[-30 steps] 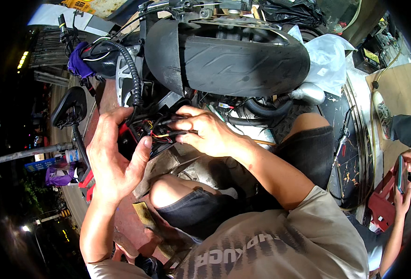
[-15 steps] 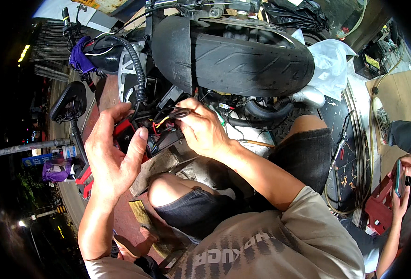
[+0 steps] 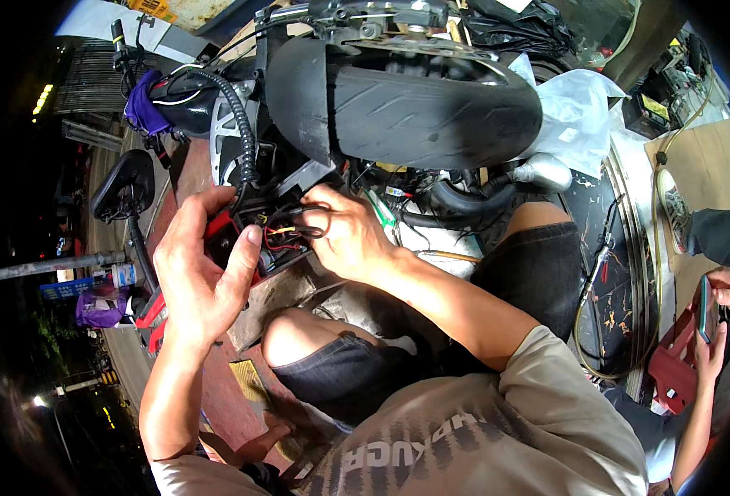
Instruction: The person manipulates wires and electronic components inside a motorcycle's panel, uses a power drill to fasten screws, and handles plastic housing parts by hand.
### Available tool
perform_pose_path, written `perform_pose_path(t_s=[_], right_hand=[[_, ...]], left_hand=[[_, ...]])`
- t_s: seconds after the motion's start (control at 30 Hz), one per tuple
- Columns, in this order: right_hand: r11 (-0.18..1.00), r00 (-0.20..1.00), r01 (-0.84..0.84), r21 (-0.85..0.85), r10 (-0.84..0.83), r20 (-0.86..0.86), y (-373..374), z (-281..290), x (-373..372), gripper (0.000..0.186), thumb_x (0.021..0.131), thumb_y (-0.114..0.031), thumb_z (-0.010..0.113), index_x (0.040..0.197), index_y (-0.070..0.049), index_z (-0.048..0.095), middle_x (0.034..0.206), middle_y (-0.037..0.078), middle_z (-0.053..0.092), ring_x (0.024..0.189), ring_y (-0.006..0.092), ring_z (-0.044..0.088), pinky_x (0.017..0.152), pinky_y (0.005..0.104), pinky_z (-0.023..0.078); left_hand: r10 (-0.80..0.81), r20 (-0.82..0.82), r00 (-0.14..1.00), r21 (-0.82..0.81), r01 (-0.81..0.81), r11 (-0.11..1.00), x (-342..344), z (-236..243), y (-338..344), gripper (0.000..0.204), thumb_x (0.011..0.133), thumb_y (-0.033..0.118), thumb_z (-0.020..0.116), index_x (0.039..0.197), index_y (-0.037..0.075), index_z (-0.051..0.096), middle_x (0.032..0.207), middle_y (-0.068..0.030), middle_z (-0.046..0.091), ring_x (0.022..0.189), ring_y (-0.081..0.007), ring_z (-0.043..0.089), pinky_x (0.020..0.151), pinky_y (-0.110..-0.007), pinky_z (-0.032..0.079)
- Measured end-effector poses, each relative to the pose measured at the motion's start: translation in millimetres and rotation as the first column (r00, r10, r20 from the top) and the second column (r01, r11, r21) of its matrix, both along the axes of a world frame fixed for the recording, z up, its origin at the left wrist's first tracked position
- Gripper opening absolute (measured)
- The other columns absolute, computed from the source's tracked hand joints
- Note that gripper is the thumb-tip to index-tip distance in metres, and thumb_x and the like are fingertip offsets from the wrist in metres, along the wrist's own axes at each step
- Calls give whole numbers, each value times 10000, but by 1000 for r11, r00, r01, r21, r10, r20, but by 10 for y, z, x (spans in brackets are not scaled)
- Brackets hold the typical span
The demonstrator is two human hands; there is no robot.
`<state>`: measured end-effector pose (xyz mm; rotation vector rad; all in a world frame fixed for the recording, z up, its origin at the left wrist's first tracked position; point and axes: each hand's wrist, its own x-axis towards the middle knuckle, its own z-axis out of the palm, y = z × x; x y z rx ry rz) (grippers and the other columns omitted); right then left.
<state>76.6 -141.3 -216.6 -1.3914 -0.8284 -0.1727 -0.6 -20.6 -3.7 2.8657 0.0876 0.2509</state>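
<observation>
At the motorcycle's rear, below the black tire [image 3: 439, 120], both my hands work around an exposed wiring area. My left hand [image 3: 195, 269] is wrapped around a red and black body panel [image 3: 219, 225], thumb on one side and fingers on the other; the lower fingers are hidden. Its fingertips lie near a black corrugated cable sleeve [image 3: 241, 124]. My right hand [image 3: 348, 236] is closed on a bundle of wires [image 3: 282, 230], some yellow and red, with a black cable looping over the fingers. Its exact pinch point is hidden.
A black mudguard [image 3: 299, 107] covers part of the tire. To the right hang a clear plastic bag [image 3: 576, 107] and the exhaust pipe [image 3: 543, 172]. A mirror [image 3: 124, 186] juts out at left. Another person's hand holds a phone [image 3: 705, 310] at the far right.
My right hand has moved slightly down with the wires, which now spread more to its left. My left hand keeps its place. The tire appears a little further left.
</observation>
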Motion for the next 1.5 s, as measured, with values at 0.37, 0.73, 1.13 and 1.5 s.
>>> perform_pose_path(t_s=[0.37,0.73,1.13,1.5], right_hand=[[933,686,-289,214,358,-634,-88,-94,-31,98,995,5,772,1082,-4,816,998,12,799,932,75,694,840,262,565],[941,648,-320,106,299,-701,3,-188,106,118,915,-6,869,984,11,776,890,-21,746,879,57,659,814,243,531],[837,409,-547,7,275,-870,185,-447,459,571,852,-335,989,1253,-26,725,1088,57,760,906,176,712,814,305,579],[641,80,-763,89,230,-970,340,-507,719,469,964,-188,654,1397,-10,688,1238,161,772,1063,369,766,973,678,623]], left_hand=[[17,-22,1000,231,-12,973,58,19,-63,532,873,254,834,1286,-48,690,1050,-231,761,929,-334,755,894,-416,581],[70,-60,996,225,-55,973,83,18,-93,518,854,289,850,1249,-17,711,1063,-241,762,989,-443,751,900,-499,584],[18,-37,999,227,-9,974,68,21,-64,513,883,296,842,1253,-34,711,1051,-250,753,982,-448,742,881,-493,582],[-47,7,999,167,45,985,77,5,5,486,883,270,828,1226,-57,721,1036,-256,745,962,-451,733,866,-491,577]])
